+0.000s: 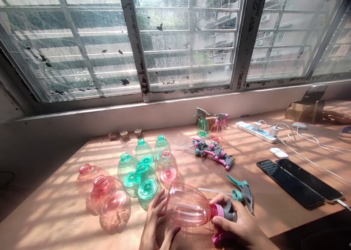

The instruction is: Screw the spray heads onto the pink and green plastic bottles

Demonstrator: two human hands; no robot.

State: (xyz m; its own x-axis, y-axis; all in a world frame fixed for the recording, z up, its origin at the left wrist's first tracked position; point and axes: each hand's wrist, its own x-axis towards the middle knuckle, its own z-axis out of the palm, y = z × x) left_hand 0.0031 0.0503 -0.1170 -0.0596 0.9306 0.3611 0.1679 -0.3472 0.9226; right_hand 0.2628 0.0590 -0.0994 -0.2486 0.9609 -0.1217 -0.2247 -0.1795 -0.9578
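Observation:
A see-through pink spray bottle lies sideways between my hands, its base to the left, with a clear tube showing inside. My left hand holds the base end, fingers on the far side and thumb beneath. My right hand is closed around the pink and grey trigger sprayer on the neck. Just beyond the right hand lies a loose teal and grey trigger sprayer. Left of the bottle stand open-necked green bottles, a pink bottle and more pink bottles.
Several loose trigger sprayers lie in a pile; behind them stand a green spray bottle and a pink one with sprayers fitted. Two phones, a power strip and white cables are on the right. Another person's hand shows far right.

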